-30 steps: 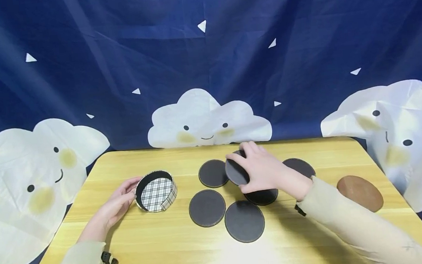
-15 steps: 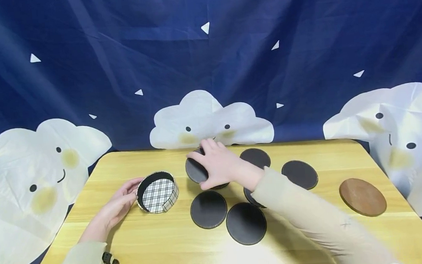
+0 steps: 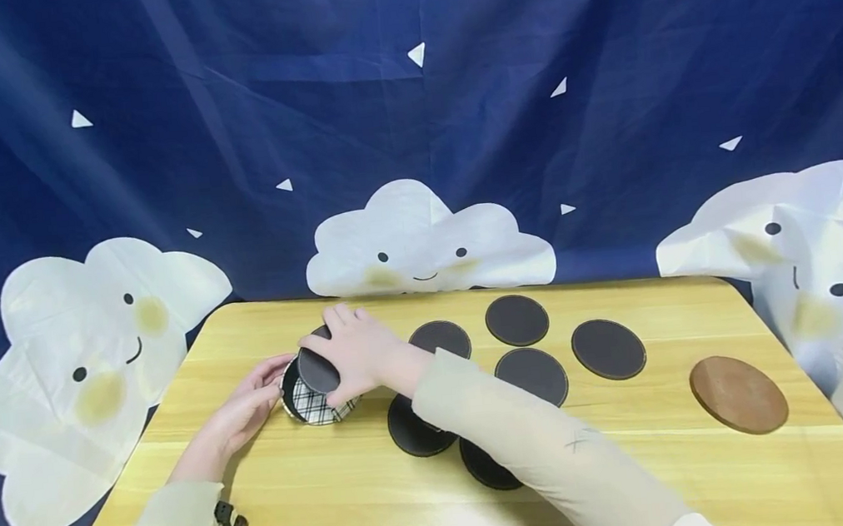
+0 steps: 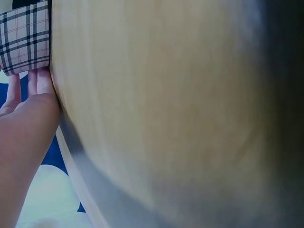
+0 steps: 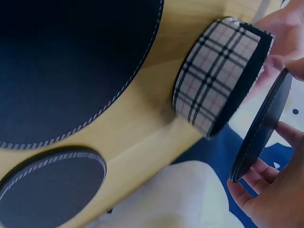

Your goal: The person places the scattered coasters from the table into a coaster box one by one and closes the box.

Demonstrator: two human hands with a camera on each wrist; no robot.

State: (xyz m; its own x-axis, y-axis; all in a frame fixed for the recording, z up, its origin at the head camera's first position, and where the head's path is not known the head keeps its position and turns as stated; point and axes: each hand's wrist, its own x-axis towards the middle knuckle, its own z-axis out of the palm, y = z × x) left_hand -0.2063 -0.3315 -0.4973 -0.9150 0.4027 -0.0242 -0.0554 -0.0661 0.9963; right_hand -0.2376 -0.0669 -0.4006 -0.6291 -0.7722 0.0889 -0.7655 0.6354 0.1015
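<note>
My left hand [image 3: 246, 404] grips the left side of a round plaid coaster holder [image 3: 310, 408], black inside, standing on the table. In the left wrist view its fingers lie against the base of the plaid wall [image 4: 26, 38]. My right hand [image 3: 357, 348] holds a round black coaster [image 3: 316, 368] by its edge, thumb on one side and fingers on the other. Tilted, the coaster hangs just over the holder's opening. The right wrist view shows its stitched rim edge-on, apart from the holder's wall. Below the coaster, the holder's checked floor shows.
Several black coasters [image 3: 517, 320] lie flat on the wooden table [image 3: 322, 505], right of the holder. My right forearm covers part of two of them. Farther right lies a brown disc [image 3: 739, 394]. A blue curtain [image 3: 346, 94] with clouds hangs behind.
My right hand has carried the coaster leftward, from above the other coasters to over the holder. My left hand has stayed at the holder.
</note>
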